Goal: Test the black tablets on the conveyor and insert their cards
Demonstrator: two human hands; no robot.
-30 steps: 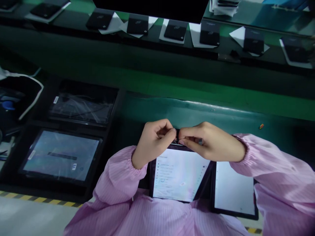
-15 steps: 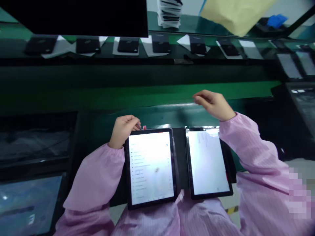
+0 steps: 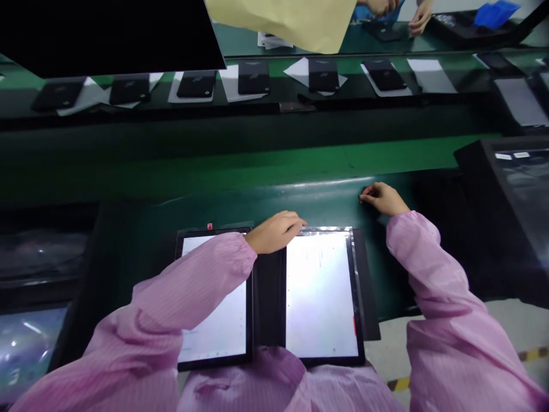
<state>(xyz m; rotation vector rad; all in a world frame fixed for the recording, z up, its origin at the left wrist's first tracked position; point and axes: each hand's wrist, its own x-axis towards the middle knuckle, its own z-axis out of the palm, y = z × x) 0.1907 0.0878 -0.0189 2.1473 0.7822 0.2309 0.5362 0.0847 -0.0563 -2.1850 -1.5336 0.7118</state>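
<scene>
Two lit tablets lie side by side in front of me. My left hand [image 3: 278,232] reaches across the top of the left tablet [image 3: 218,326], with its closed fingertips at the upper left corner of the right tablet [image 3: 321,297]. What those fingers grip, if anything, is hidden. Above and to the right of the right tablet, my right hand [image 3: 384,198] pinches a tiny dark piece with a yellowish spot [image 3: 361,199], too small to name, just over the green bench mat [image 3: 317,197]. A small red tab [image 3: 210,226] sticks up at the left tablet's top edge.
A dark monitor-like panel [image 3: 107,34] and a yellow sheet [image 3: 291,23] hang above. Several black devices [image 3: 253,77] on white sheets line the shelf behind. A black tray [image 3: 514,189] stands at right. Another person's hands [image 3: 420,17] work at the back.
My left hand has moved right, from the left tablet's top edge to the right tablet's corner. My right hand has come lower, now pinching a tiny piece. The view has shifted right.
</scene>
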